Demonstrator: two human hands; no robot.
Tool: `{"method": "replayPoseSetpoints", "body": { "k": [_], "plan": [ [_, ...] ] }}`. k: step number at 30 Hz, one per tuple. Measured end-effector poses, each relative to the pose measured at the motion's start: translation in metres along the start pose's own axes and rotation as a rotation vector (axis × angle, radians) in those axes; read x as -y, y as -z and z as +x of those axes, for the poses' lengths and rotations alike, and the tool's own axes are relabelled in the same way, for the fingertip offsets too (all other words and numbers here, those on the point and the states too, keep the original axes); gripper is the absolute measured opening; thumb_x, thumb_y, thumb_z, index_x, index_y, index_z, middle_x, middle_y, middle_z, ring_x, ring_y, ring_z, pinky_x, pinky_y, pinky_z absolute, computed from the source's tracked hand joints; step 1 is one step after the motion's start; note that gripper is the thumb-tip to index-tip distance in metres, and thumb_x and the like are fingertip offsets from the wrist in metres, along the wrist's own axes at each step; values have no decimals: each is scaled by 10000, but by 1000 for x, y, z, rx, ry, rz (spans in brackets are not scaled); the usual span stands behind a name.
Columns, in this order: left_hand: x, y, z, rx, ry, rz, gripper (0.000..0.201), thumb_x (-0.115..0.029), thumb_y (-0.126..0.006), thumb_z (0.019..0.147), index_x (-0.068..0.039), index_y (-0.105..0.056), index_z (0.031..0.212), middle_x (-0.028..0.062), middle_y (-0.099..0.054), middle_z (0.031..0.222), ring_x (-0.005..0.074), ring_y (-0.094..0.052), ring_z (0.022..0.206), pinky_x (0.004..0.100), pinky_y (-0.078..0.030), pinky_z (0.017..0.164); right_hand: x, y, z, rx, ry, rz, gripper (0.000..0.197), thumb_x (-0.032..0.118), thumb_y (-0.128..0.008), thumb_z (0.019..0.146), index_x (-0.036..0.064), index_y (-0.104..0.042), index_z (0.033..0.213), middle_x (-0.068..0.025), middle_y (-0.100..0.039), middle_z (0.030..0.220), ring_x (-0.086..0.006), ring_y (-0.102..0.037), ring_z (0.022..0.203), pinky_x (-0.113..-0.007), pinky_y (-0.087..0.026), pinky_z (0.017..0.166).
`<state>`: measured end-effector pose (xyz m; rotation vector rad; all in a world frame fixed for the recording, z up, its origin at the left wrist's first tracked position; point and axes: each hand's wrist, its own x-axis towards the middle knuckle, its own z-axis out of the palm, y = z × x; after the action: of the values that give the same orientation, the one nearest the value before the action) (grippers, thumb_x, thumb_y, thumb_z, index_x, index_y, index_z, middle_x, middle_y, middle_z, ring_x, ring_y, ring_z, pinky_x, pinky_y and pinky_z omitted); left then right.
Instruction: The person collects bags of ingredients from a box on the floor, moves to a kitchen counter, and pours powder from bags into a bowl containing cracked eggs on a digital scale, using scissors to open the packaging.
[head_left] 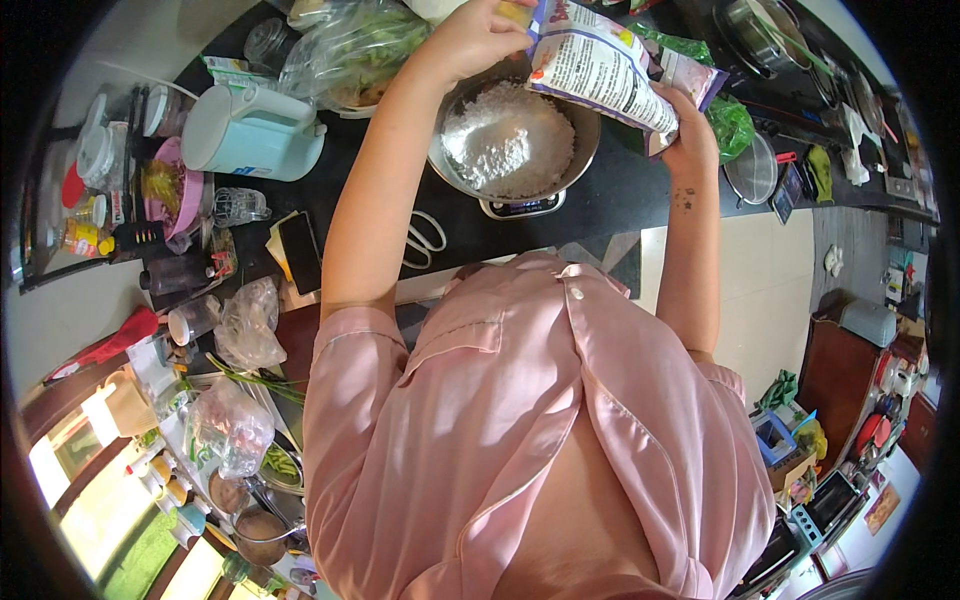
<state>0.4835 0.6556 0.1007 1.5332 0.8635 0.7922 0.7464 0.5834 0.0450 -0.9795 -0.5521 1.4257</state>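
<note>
A white and purple printed plastic bag (592,72) is held tilted above the far right rim of a metal bowl (589,150). My right hand (690,138) grips the bag's lower right end. At the bag's left edge, my left hand (474,40) is closed, its fingertips on the bag beside a small yellow patch. A heap of white powder (505,135) lies in the bowl. Under the bowl sits a digital kitchen scale (523,206), its front edge and display showing.
Left of the bowl stand a light blue pitcher (255,135) and a clear bag of greens (355,50). A white cable loop (428,238) and a dark phone (299,252) lie near the counter edge. To the right are a strainer (752,172) and a pot (757,38).
</note>
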Motion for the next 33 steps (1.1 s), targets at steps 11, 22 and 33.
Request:
{"method": "replayPoseSetpoints", "body": {
  "k": [11,22,33],
  "plan": [
    [12,0,-5,-33,-67,54,373,11,-546,778,-34,-436,1131,1,-533,699,73,-493,619,211,-395,564,8,-10,-4,-25,62,-80,176,30,-535,810,-77,-559,948,-148,-614,864,-210,-631,737,-286,-515,650],
    [-29,11,20,10,-113,3,397,10,-541,763,-52,-434,1140,59,-573,809,98,-535,707,227,-417,609,-2,-15,0,-50,-178,245,250,108,-462,894,-27,-474,1105,-146,-610,928,-228,-635,777,-354,-543,633],
    [46,-21,-6,-51,9,321,494,-6,-541,787,-108,-378,1242,100,-638,852,140,-579,771,283,-453,734,20,-39,-15,-37,416,-410,381,-17,-670,683,-6,-544,1042,-66,-614,927,-144,-589,822,-276,-474,706]
  ]
}}
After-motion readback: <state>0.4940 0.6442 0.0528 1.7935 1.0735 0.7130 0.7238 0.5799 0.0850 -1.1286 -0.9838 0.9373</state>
